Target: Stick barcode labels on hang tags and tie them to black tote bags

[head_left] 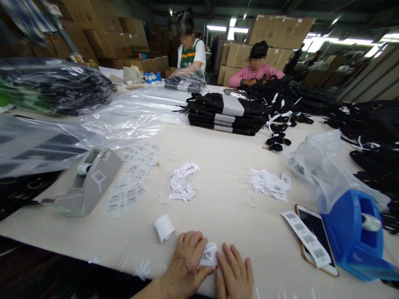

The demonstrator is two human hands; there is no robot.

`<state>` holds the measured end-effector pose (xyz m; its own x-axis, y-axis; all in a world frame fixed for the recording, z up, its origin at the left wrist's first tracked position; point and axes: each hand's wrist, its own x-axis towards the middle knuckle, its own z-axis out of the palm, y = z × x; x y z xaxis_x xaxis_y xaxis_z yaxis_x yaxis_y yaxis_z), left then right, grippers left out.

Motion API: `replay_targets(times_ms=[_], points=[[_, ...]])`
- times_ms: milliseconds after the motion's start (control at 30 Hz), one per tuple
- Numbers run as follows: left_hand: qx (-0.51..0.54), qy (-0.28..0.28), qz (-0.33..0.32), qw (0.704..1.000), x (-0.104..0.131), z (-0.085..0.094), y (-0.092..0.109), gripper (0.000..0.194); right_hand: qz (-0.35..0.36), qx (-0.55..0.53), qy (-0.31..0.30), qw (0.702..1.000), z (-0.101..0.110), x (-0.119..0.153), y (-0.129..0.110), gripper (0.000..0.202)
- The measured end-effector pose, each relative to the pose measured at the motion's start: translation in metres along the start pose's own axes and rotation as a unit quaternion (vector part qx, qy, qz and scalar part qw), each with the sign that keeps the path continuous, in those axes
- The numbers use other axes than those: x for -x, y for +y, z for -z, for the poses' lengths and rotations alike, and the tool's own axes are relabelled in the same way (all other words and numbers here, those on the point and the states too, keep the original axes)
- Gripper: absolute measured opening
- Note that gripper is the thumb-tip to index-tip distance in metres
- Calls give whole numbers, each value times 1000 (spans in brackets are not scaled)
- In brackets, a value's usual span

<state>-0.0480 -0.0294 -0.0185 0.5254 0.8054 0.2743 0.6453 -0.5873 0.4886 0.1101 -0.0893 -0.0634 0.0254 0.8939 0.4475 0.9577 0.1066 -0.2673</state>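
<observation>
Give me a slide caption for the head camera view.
Left hand and right hand at a barcode label, between a grey dispenser and a blue dispenser.

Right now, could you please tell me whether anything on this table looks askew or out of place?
The strip of barcode labels lies slantwise across the smartphone, covering part of its screen, an odd resting place. A crumpled plastic bag sprawls untidily by the blue tape dispenser. I see no spill.
</observation>
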Motion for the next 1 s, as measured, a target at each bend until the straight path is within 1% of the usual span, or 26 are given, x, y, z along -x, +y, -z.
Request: replay_targets(times_ms=[67,100,233,333,400,467,533,600,633,700,767,800,833,900,933,967,1000], points=[[8,0,3,1000,0,0,0,39,-1,-39,6,999,-2,0,-1,28],[16,-8,12,1000,-1,2,0,38,-6,-60,9,998,-2,-1,1,28],[47,-90,88,991,-10,15,3,34,-48,-132,22,990,-1,-5,11,30],[18,-145,143,979,-23,24,5,25,-63,-162,24,985,2,-9,12,29],[-16,-179,159,971,-30,27,7,23,-73,-185,26,980,4,-11,9,29],[-31,-210,161,964,-35,27,9,22,-108,-217,24,970,6,-12,5,31],[-3,-227,174,958,-38,28,12,21,-176,-266,15,948,10,-13,-1,38],[95,-234,218,943,-40,30,15,20,-257,-336,2,906,15,-16,-7,47],[162,-231,245,928,-41,32,17,20,-294,-380,-7,877,18,-19,-11,51],[287,-205,287,890,-43,35,21,21,-355,-482,-32,801,25,-26,-18,52],[382,-178,305,854,-44,37,24,23,-404,-565,-58,717,31,-35,-20,45],[424,-175,313,832,-43,38,25,27,-424,-592,-70,681,34,-40,-19,41],[463,-183,324,805,-42,37,24,32,-443,-608,-78,654,36,-43,-17,38],[514,-220,356,749,-38,35,23,37,-473,-619,-81,622,38,-48,-9,35],[521,-237,371,732,-36,34,22,36,-484,-622,-77,610,38,-49,-5,35],[517,-247,382,725,-33,33,21,31,-495,-627,-73,597,38,-49,-2,36],[511,-251,387,725,-31,32,20,26,-505,-632,-66,585,38,-49,0,36]])
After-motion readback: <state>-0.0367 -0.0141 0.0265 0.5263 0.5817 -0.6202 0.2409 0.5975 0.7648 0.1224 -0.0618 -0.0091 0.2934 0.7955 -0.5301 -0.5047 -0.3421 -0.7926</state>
